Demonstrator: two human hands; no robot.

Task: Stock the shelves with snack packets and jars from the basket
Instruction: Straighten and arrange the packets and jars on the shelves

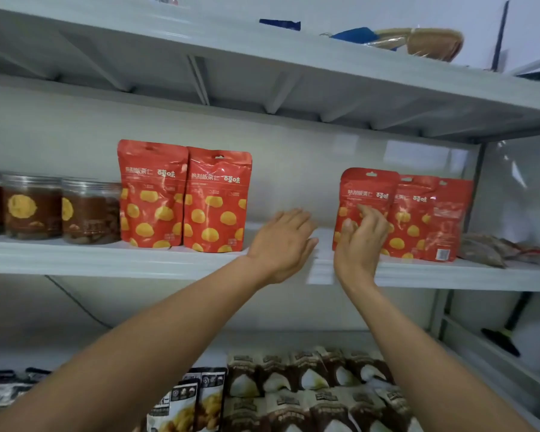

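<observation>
Fingers of the right hand [360,241] curl against the upright red packet [368,187], grip unclear; the open left hand [281,244] is just left of it.

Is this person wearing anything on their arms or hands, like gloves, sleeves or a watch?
No. The left hand and right hand show no gloves or rings, and both forearms are uncovered to the picture's edge: no sleeve, watch or bracelet.

Five red packets [215,201], perhaps three jars [91,210].
</observation>
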